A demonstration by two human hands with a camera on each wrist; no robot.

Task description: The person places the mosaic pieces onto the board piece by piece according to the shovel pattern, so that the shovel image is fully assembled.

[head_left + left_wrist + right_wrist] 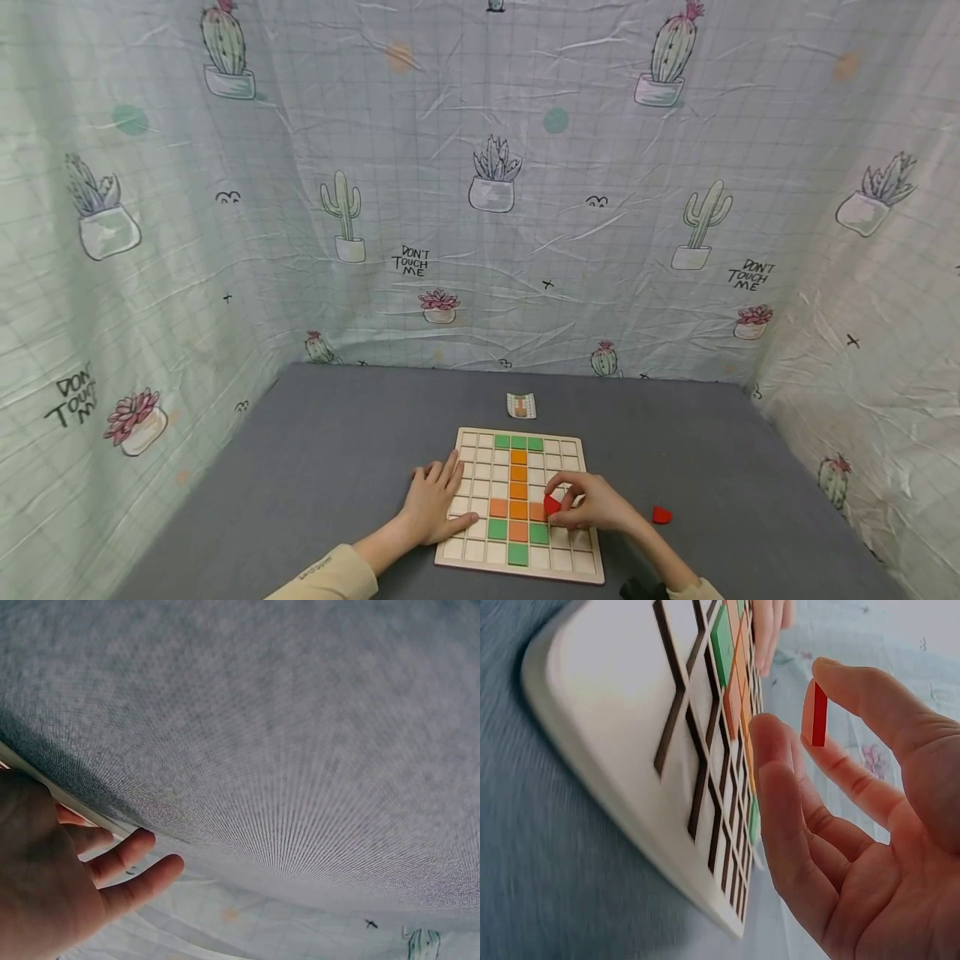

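Note:
A wooden grid board [480, 553] lies on the table, with green, orange and salmon square tiles set in some of its cells. My left hand [432, 506] rests at the board's left edge, fingers stretched out and thumb over the lower left cells; in the left wrist view this hand [45, 870] shows its palm side. Over the board's right half, my right hand [592, 502] pinches a red tile [552, 505] with a rounded side between thumb and finger. Seen from the right wrist, the red tile [820, 714] stands edge-on, above the board's surface.
Another red tile [662, 515] lies on the grey table [360, 433] to the right of the board. Behind the board is a small pattern card [521, 406]. A cloth with printed cacti [480, 250] hangs around the back and sides.

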